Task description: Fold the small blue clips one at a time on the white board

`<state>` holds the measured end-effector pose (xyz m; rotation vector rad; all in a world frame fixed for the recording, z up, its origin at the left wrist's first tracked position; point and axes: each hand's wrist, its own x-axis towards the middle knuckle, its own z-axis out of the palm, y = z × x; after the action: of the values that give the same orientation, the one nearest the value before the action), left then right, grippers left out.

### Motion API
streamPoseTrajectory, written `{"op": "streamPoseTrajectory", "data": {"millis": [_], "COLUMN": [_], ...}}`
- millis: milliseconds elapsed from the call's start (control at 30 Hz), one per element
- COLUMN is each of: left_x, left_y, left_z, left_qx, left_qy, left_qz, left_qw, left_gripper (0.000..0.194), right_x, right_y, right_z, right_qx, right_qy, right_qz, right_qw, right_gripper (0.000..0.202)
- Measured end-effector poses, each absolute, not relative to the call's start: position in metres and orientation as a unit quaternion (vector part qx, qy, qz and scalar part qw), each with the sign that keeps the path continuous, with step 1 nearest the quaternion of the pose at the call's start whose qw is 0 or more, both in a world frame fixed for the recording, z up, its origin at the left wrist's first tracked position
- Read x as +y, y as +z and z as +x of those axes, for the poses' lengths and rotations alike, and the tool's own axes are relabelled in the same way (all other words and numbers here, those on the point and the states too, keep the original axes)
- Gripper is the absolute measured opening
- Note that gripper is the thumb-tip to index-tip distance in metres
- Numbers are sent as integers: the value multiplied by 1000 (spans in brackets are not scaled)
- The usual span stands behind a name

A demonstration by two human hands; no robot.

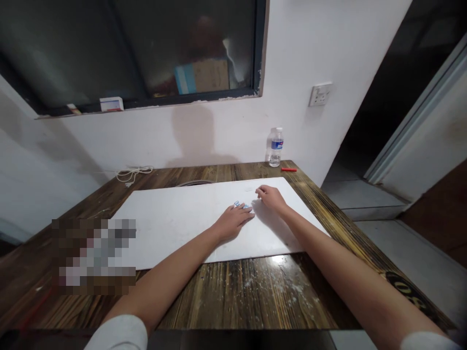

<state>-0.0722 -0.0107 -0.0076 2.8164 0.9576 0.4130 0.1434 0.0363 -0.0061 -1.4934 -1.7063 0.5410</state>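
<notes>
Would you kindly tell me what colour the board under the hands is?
The board is white, seen best in the head view, the only one.

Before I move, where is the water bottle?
In the head view, the water bottle stands right of centre near the far edge of the wooden table, by the wall, just left of the red stick and beyond the right hand.

Dark wooden table [233, 291]: white board [175, 214], labelled bottle [276, 150], slim red object [288, 169], bundled cable [135, 171].
</notes>
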Motion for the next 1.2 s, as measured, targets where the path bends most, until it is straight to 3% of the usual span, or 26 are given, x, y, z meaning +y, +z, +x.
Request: {"op": "streamPoseTrajectory", "data": {"millis": [100,233,400,567,667,800,933,1033,1200], "left_x": [-13,-15,-9,-2,-2,-6,-8,-7,-5], "left_y": [-5,-2,0,-3,-4,-2,-4,-5,-1], "left_z": [-71,-70,-77,-81,-81,-79,-77,-78,-79], "left_qx": [295,331,441,490,470,397,469,493,381], "left_qy": [147,179,190,192,194,165,175,188,165], "left_qz": [942,926,877,850,861,903,866,850,909], "left_qw": [63,8,10,8,1,27,6,-5,30], "left_gripper": [33,33,23,29,34,32,35,40,32], "right_x": [47,47,45,44,45,49,51,50,48], "right_y": [-14,-26,-21,-17,-21,-28,-30,-28,-26], "right_z": [135,129,135,138,137,137,138,138,139], "right_qx": [-752,-829,-816,-812,-832,-799,-798,-779,-768], "right_qy": [78,62,103,123,85,60,69,66,83], "right_qz": [-547,-497,-486,-466,-458,-517,-522,-548,-552], "right_qw": [359,249,295,328,302,301,293,297,313], "right_gripper": [32,35,31,22,34,32,40,32,21]}}
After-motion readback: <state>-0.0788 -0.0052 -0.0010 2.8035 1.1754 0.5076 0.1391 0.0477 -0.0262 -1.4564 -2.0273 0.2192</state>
